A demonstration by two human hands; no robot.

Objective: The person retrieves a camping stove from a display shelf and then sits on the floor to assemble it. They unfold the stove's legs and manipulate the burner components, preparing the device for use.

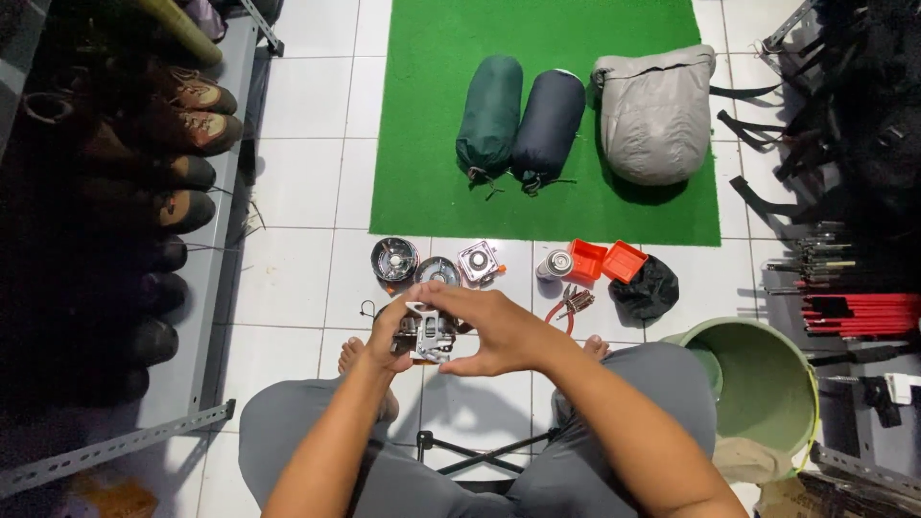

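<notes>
Small folding camp stove (425, 335) of grey metal is held low in the middle of the view, above the white tiled floor (297, 182) and between the person's knees in grey trousers. The left hand (388, 341) grips it from the 9 o'clock side, fingers curled around its body. The right hand (491, 331) comes from 3 o'clock; its fingers arch over the top and the thumb closes underneath, so both hands are grasping the stove. Both forearms rise from the bottom edge and meet at the stove.

At 12 o'clock from the hands, three more burner parts lie close together on the tiles: a round dark burner (394, 258), a round grey burner (437, 271) and a square silver burner (478, 261). At 2 o'clock are a small silver gas canister (554, 265), two open orange plastic boxes (604, 261), a black pouch (646, 289) and red-handled pliers (570, 305). Farther at 12 o'clock a green mat (422, 125) carries a dark green rolled bag (490, 113), a navy rolled bag (548, 120) and a grey stuffed sack (655, 113).

A pale green bucket (767, 384) stands at 3 o'clock, near the right knee. A grey metal rack with shoes (182, 125) closes the 9 o'clock side. Some bare tiles remain between the rack and the left hand.

The stove shows folded metal arms and a shiny body; finer detail is hidden by the fingers.
</notes>
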